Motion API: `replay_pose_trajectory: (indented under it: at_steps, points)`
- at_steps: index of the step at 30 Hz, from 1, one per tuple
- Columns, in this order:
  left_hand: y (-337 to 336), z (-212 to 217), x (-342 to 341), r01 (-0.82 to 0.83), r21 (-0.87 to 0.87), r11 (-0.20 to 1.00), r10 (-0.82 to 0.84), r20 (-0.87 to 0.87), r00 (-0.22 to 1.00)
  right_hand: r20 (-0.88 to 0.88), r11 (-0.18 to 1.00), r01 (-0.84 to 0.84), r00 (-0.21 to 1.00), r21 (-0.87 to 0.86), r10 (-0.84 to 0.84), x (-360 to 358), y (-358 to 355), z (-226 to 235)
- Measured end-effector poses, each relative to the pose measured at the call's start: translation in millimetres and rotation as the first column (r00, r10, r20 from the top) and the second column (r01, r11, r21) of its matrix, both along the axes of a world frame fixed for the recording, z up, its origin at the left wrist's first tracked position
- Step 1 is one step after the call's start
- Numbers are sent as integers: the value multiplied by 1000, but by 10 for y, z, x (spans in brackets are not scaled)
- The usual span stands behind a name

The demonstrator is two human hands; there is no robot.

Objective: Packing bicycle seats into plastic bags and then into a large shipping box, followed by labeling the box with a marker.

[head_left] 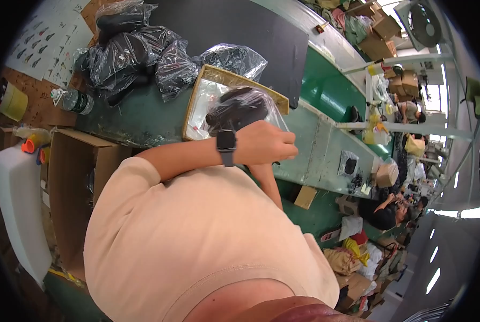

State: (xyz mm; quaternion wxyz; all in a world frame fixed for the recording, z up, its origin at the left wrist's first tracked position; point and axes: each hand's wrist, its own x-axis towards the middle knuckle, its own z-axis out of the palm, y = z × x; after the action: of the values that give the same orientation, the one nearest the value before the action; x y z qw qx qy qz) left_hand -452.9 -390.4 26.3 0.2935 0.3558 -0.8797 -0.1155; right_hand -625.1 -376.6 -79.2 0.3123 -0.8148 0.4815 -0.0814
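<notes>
A black padded object (239, 109), which looks like a bicycle saddle, sits inside a clear plastic bag (275, 115) over a shallow cardboard box. My left hand (267, 143), with a dark watch on its wrist, is closed at the bag's near edge, its fingers curled on the plastic. Behind it, my right hand (257, 169) shows only near the wrist; its fingers are hidden. The cardboard box (193, 104) lies on the green bench and holds flat clear plastic bags (201, 109).
Several bagged black items (123, 59) are heaped at the far left of the bench, near a water bottle (73, 101). A tall open carton (71, 193) stands at my left. On the right are a small carton (305, 197) and a seated person (377, 214).
</notes>
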Motion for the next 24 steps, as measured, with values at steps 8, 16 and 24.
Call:
replay_pose_trajectory:
  at_steps: [8,16,24]
  points:
    - [248,-533,415,-415,-127,901,359,-316,878,446,405,-189,309,895,-840,-93,-37,14]
    - [320,-386,419,-418,-246,875,297,-409,863,568,994,-28,822,105,-37,279,-114,-304]
    - [532,-465,661,-331,-138,933,272,-329,904,533,994,77,846,-77,-24,1145,-1092,-182]
